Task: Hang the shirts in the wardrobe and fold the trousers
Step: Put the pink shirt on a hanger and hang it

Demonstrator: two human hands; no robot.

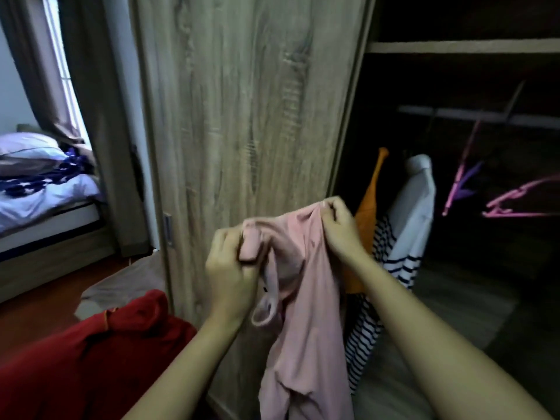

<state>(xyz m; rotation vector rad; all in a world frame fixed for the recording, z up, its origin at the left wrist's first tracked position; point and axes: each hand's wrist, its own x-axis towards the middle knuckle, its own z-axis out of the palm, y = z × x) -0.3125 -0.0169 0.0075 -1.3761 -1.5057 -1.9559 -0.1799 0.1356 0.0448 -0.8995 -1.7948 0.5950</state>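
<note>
Both hands, left hand (233,262) and right hand (339,227), clutch the pink shirt (306,298) at six o'clock, seemingly readying it for hanging; next, a pink hanger (515,201) at three o'clock.

The wardrobe door (251,116) closes off everything left of the opening. To its right, the orange garment (368,213), white shirt (415,213) and striped top (385,268) crowd the near rail (478,115); further right, beyond the pink hangers (515,198), dark room lies open.
</note>
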